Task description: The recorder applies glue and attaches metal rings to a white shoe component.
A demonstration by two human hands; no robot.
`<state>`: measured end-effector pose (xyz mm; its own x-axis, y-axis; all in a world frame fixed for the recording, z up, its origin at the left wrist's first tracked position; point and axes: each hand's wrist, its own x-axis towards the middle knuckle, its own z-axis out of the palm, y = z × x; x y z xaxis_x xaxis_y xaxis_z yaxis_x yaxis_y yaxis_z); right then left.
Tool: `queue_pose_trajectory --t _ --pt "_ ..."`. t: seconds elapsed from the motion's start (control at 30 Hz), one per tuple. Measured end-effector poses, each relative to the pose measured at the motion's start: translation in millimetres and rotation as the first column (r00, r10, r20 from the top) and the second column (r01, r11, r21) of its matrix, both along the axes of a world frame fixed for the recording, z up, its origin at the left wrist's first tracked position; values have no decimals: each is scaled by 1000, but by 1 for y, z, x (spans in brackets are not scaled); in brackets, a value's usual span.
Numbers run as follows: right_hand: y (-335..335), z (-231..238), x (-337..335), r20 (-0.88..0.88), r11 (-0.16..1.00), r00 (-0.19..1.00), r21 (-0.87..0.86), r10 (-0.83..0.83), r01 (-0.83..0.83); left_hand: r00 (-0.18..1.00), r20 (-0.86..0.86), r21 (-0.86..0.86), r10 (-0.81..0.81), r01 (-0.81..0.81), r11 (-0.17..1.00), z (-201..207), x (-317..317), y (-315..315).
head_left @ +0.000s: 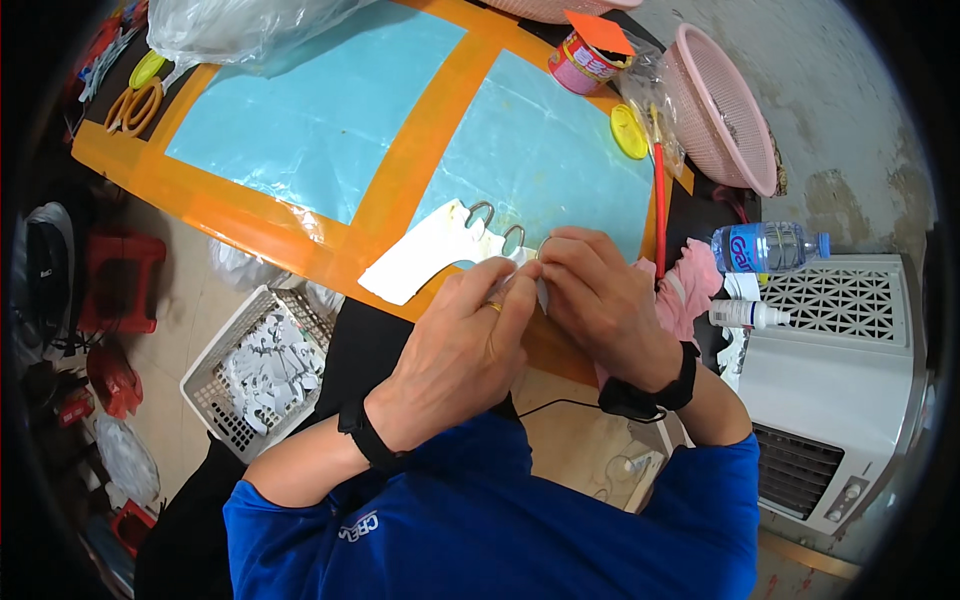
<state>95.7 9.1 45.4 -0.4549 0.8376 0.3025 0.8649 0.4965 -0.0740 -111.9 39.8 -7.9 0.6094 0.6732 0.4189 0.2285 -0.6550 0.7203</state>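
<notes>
On the table's near edge lies a flat, curved white piece (422,256), its wide end to the left. Curved metal loops (481,213) stand up along its far edge. My left hand (450,340) is closed at the piece's right end, thumb and forefinger pinched together. Right beside it, my right hand (605,300) is closed, its fingertips at another thin metal loop (542,246) and meeting the left fingertips. Fingers cover most of that end, so what exactly lies between them is partly hidden. A pink cloth (690,285) lies to the right of my right hand.
Blue sheets edged with orange tape cover the table (300,140). A red-handled brush (659,200), yellow lid (629,131), tin (582,65) and pink basket (690,110) stand right. Scissors (135,106) lie far left. A water bottle (765,247) rests by an air cooler (830,390).
</notes>
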Motion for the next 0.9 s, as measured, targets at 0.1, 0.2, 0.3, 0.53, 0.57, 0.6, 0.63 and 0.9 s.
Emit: queue_pose_trajectory --t 0.1,0.2,0.3,0.53,0.57,0.6,0.63,0.9 --pt "-6 2 0 29 1000 999 -15 -17 18 1000 -15 -1 2 -2 1000 2 -1 0" --pt "-14 4 1 7 998 1000 -51 -30 31 1000 -8 30 -1 1 1000 2 -2 1" --pt "-24 9 -1 68 997 996 -32 -64 66 1000 6 40 -11 11 999 4 -1 3" --pt "-38 4 0 67 989 988 -19 -142 143 997 83 -81 1 6 997 9 1 8" --pt "-39 2 1 55 991 990 -28 -133 134 997 75 -75 22 -16 997 11 2 8" --pt "-39 1 2 41 991 991 -37 -126 128 997 65 -67 40 -36 997 13 3 9" --pt "-39 0 4 27 992 992 -47 -119 121 997 57 -59 59 -55 997 16 4 9" --pt "-32 9 6 24 998 998 -38 -58 59 991 -107 93 85 -75 993 39 8 21"
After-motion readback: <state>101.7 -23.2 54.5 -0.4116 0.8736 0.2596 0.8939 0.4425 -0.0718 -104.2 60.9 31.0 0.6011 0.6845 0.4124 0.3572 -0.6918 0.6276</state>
